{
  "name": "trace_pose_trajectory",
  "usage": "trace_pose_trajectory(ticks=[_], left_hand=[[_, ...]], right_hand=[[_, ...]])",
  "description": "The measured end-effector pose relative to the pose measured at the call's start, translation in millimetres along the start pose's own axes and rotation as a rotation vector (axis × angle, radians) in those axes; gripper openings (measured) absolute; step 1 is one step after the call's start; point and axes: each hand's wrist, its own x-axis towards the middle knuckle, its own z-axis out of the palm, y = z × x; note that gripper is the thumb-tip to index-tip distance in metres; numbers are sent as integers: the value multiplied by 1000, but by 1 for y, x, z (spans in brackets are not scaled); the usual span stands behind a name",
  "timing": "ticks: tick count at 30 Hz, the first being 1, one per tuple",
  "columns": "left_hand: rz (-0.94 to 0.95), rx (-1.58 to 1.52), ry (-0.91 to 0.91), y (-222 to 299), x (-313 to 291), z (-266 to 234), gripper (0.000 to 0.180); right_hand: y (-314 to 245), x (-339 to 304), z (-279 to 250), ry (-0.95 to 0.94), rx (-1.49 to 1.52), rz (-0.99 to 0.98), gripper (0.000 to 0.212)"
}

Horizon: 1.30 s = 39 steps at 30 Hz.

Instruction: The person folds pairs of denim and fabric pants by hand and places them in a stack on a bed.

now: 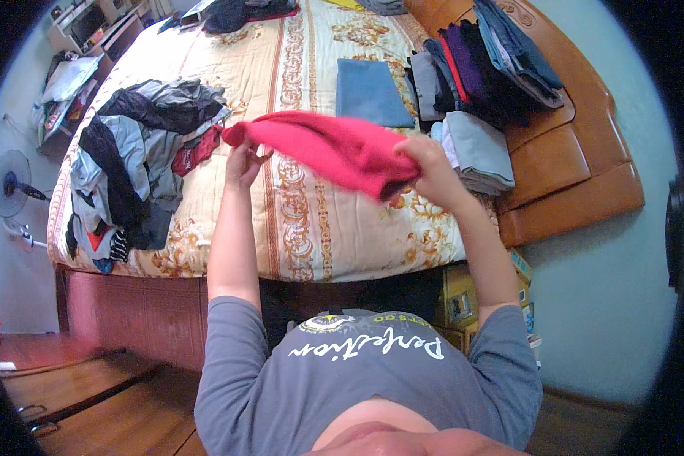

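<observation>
A bright red garment (327,148) is stretched in the air above the bed, slightly blurred, so its exact kind cannot be told. My left hand (243,161) grips its narrow left end, with a finger or thumb sticking out to the side. At the wider right end, my right hand (431,166) is closed on the cloth near a dark opening. Left of my left hand lies a loose heap of crumpled dark and grey clothes (140,163), with a dark red piece (197,152) at its edge. A folded blue cloth (372,93) lies flat beyond my right hand.
The bed has a cream floral cover (296,243). Folded clothes (479,68) stand in a row against the brown padded headboard (577,159), with a folded grey stack (479,152) nearer me. More dark clothes (243,11) lie at the far edge. A fan (15,182) stands at the left.
</observation>
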Motion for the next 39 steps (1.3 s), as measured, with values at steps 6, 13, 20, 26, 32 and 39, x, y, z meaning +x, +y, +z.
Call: trace_pose_trajectory(ticks=[6,13,20,26,32,39], left_hand=[[-127,-219,17,-45,-66,-89,35],[-266,-243,318,-85,-157,-36,62],[88,843,810,-130,-139,-52,29],[71,361,751,-148,-161,-62,41],[-126,249,591,-196,-205,12,66],[-382,254,390,-103,-160,59,43]], right_hand=[[20,-105,150,55,-303,-179,20],[24,-171,208,13,-209,174,24],[81,-129,214,-24,207,845,47],[84,-114,210,-451,186,770,56],[112,-126,221,-425,723,886,48],[52,-55,108,-484,1220,1135,37]])
